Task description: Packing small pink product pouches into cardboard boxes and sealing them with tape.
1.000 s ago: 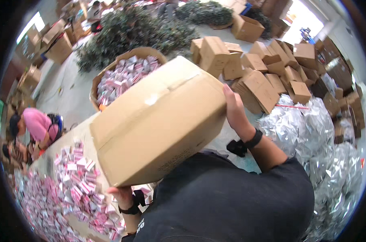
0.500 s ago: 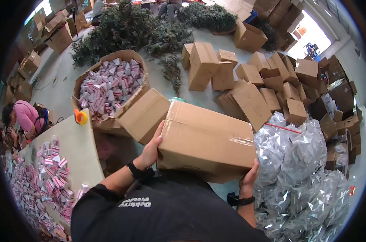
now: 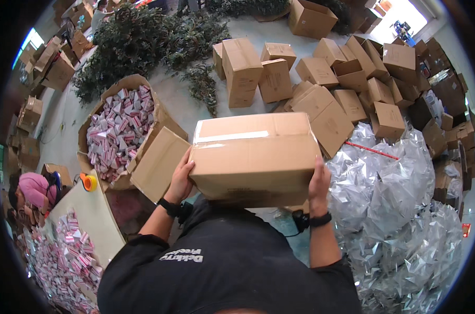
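A closed brown cardboard box [image 3: 253,152] is held up in front of my body, with clear tape along its top. My left hand [image 3: 181,177] grips its left end, thumb near the upper edge. At the opposite end my right hand [image 3: 319,180] presses against the side, its fingers partly hidden behind the cardboard. Just beyond my left hand, a cardboard flap [image 3: 159,162] leans out from a large open carton [image 3: 169,112] filled with small pink-and-white wedge-shaped pieces [image 3: 119,131].
A table [image 3: 96,209] at left bears a tape dispenser [image 3: 88,182] and more wedge pieces. Bagged silvery pointed pieces [image 3: 384,193] heap up at right. Several cartons [image 3: 347,78] stand ahead, beside green artificial foliage [image 3: 143,42]. A person in pink [image 3: 36,191] bends at far left.
The box has turned nearly level and moved slightly left and up in view, both hands still on it. The surroundings have shifted left as my view turned.
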The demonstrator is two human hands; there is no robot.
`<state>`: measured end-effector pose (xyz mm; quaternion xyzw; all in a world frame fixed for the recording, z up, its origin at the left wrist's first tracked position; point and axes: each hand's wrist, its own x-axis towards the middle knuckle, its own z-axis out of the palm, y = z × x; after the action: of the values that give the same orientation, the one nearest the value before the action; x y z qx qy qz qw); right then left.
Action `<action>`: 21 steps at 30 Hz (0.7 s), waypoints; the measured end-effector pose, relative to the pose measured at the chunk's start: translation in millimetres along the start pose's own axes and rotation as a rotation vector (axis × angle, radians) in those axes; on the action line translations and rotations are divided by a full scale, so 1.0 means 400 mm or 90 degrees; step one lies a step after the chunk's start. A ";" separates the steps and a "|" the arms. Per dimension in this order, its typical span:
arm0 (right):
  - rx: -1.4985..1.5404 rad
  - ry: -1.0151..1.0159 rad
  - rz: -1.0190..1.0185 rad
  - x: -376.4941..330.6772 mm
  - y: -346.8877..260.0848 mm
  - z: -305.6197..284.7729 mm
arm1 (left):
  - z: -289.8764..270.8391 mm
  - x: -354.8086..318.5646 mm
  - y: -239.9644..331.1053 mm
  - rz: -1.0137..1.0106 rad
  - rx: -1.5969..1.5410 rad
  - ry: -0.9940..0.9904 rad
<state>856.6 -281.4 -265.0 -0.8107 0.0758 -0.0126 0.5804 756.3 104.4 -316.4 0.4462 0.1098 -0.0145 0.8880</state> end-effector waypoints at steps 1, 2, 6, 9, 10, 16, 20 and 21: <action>0.035 0.003 -0.042 0.062 -0.021 0.029 | -0.024 0.058 -0.008 0.015 -0.007 0.014; 0.041 0.005 -0.071 0.126 -0.034 0.057 | -0.043 0.115 -0.007 0.004 0.003 0.003; 0.008 -0.013 -0.057 0.349 0.022 0.160 | -0.075 0.321 -0.048 0.118 0.019 0.047; 0.018 -0.010 0.010 0.507 0.128 0.290 | -0.168 0.510 -0.089 0.123 0.045 0.086; -0.025 -0.033 0.004 0.552 0.173 0.338 | -0.241 0.568 -0.126 0.123 0.096 0.128; -0.367 -0.421 0.127 0.764 0.432 0.356 | -0.609 0.747 -0.365 -0.380 0.474 0.209; -0.358 -0.451 0.173 0.799 0.537 0.324 | -0.520 0.650 -0.401 -0.504 0.657 0.202; -0.290 -0.443 0.222 0.828 0.582 0.277 | -0.461 0.663 -0.397 -0.397 0.911 -0.039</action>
<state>1170.7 -296.3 -542.8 -0.8490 0.0123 0.3754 0.3718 961.6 174.7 -603.6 0.8581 0.1698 -0.3432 0.3420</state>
